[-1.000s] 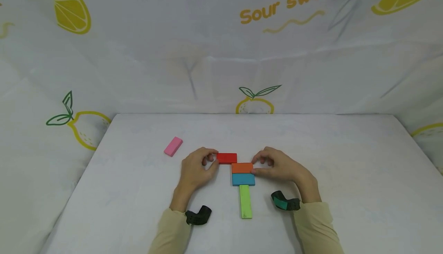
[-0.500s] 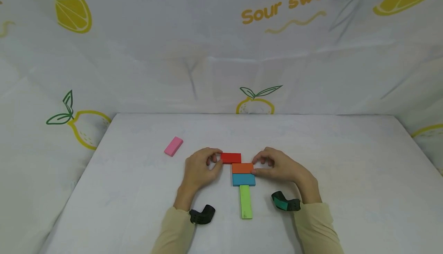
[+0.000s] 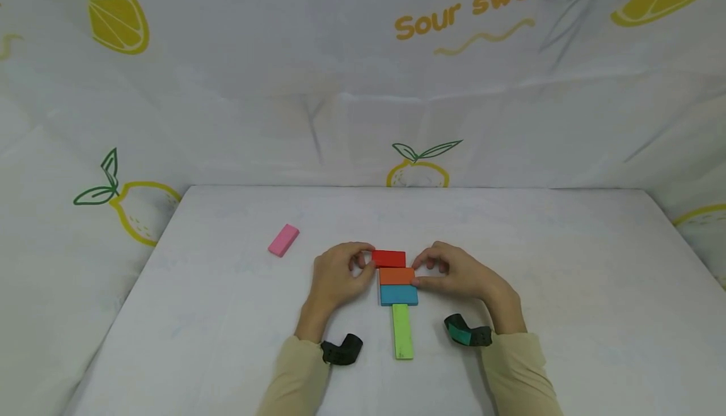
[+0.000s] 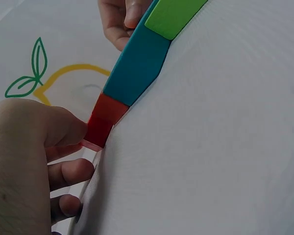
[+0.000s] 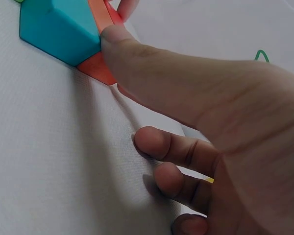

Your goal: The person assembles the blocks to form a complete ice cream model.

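My left hand (image 3: 340, 275) pinches the left end of a red block (image 3: 389, 258) between thumb and index finger; the left wrist view has the thumb against the red block's end. Just in front lies an orange block (image 3: 396, 276), whose right end my right hand (image 3: 460, 272) holds with thumb and index finger. Against the orange block's near side rests a blue block (image 3: 399, 295). A long light green block (image 3: 403, 333) runs from the blue one toward the person. The red block sits slightly left of centre over the orange.
A pink block (image 3: 283, 241) lies alone at the left, beyond the left hand. All the blocks are on a white-covered table (image 3: 590, 290). Behind it hangs a white cloth (image 3: 238, 132) printed with lemons.
My left hand has slid the red block to the right, along the far side of the orange block. My right hand and the other blocks have stayed put.
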{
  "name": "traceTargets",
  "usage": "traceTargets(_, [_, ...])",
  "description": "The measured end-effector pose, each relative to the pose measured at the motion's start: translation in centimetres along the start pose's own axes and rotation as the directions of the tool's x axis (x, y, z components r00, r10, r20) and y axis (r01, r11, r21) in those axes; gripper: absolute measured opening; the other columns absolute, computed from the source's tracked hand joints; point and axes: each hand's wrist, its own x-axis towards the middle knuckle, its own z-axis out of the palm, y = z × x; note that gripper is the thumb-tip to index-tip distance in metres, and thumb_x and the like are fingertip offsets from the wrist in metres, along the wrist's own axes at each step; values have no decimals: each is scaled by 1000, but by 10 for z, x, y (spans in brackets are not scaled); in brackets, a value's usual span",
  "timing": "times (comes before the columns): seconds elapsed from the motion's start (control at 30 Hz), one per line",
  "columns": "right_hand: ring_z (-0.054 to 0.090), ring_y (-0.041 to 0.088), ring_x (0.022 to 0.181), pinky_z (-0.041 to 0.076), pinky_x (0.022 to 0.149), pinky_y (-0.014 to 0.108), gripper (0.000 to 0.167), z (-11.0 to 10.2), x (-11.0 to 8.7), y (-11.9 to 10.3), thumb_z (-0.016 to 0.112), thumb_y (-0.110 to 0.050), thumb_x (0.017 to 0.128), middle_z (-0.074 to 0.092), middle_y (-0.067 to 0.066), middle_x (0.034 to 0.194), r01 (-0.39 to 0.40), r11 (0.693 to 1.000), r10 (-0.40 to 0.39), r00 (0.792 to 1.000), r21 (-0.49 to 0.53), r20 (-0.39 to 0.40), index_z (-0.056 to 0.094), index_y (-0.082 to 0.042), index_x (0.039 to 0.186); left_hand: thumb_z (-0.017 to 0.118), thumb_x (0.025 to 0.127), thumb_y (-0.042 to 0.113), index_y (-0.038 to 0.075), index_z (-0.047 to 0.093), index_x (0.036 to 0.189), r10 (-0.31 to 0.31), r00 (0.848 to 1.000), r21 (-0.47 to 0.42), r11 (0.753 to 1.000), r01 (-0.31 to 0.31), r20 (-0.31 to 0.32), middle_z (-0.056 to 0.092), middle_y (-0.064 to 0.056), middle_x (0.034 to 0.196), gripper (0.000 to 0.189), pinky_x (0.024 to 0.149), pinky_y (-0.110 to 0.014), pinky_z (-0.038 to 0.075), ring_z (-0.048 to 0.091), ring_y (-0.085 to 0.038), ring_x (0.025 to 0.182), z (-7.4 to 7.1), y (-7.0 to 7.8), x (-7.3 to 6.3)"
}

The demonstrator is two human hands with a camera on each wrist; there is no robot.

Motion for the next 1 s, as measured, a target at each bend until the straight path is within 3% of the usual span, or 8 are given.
traceTargets(0.4, [49,17,91,43,76,25,29,0,0,1,81,-33,87,59,1,95,-2,1000,2,1000,-3,-6,72,-15,108,70,87,24,15,78,108,-24,999,-18,1000,25,25,64,6,71,24,57,-16,37,49,-5,64,4,10,4])
traceTargets(1.0, [50,17,90,44,75,25,27,2,2,2,81,-31,87,60,1,94,-32,999,32,999,1,1,72,-15,107,70,86,24,17,78,106,-51,998,-26,998,52,32,64,7,70,22,55,-17,36,49,-5,63,5,11,5])
